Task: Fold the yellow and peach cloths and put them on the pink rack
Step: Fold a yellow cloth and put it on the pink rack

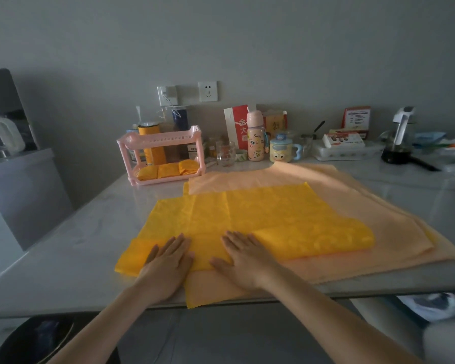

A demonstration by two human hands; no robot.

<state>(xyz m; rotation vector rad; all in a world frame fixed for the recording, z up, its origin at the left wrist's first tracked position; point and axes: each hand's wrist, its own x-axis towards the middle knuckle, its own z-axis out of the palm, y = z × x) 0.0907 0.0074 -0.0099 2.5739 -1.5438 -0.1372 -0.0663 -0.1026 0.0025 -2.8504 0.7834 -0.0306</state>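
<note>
A yellow cloth (260, 216) lies spread on the table, its near edge folded over into a band. My left hand (166, 266) and my right hand (244, 261) both press flat on that near fold, fingers straight. Under it lie peach cloths (365, 206), spread wide to the right and back. The pink rack (163, 153) stands at the back left of the table; three folded yellow cloths (168, 170) sit side by side on its lower shelf, and its upper shelf holds nothing.
Behind the cloths stand a glass cup (226, 153), a pink bottle (255, 136), a cartoon mug (283, 151), jars and boxes. A kettle (401, 137) is at the back right. The table's front edge (63, 308) runs just below my wrists.
</note>
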